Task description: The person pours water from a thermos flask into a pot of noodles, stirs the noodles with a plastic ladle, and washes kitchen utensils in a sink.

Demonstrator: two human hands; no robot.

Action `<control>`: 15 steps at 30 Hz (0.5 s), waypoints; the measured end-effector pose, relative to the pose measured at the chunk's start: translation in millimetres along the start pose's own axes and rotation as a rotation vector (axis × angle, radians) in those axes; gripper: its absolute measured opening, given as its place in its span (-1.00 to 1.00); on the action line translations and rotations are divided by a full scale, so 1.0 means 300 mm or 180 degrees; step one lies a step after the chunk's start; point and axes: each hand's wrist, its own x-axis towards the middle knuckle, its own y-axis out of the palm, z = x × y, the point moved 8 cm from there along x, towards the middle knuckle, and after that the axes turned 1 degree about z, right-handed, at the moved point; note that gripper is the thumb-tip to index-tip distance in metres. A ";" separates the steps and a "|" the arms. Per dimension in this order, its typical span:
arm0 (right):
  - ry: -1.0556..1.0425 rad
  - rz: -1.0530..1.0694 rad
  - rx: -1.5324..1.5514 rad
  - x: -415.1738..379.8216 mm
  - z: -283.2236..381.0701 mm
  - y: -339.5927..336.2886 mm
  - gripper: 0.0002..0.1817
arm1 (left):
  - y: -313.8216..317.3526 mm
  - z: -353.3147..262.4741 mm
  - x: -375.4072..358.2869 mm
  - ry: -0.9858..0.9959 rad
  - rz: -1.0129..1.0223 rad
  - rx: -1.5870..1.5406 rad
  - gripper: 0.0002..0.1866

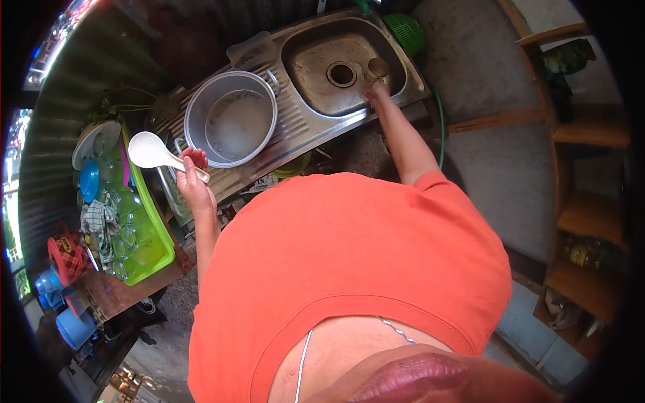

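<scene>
My left hand is closed round the handle of a white rice paddle, whose broad head points up and left. Beside it a large metal pot stands on the ribbed drainboard, with cloudy whitish liquid inside. My right hand reaches into the steel sink, right of the drain hole. Its fingers are closed at the lower edge of a small round cup; their exact grip is partly hidden.
Left of the pot, a bright green tray holds glasses, a blue bowl and a checked cloth. A green basket is behind the sink's right corner. Wooden shelves line the right side. A green hose hangs beside the sink.
</scene>
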 end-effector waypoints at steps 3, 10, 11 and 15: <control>0.0204 -0.0549 -0.0169 0.144 -0.047 -0.018 -0.76 | 0.053 -0.008 0.001 0.0033 -0.0161 0.0042 -0.75; -0.0256 -0.1483 -0.1882 0.201 -0.021 -0.052 -0.63 | 0.161 -0.011 0.002 0.0143 -0.0299 0.0119 -0.75; -0.0329 -0.1358 -0.1773 0.176 0.001 -0.058 -0.63 | 0.174 -0.010 -0.003 0.0152 -0.0326 0.0110 -0.75; -0.0803 -0.1240 -0.2631 0.261 0.017 -0.033 -0.71 | 0.204 -0.008 -0.014 0.0204 -0.0395 0.0102 -0.75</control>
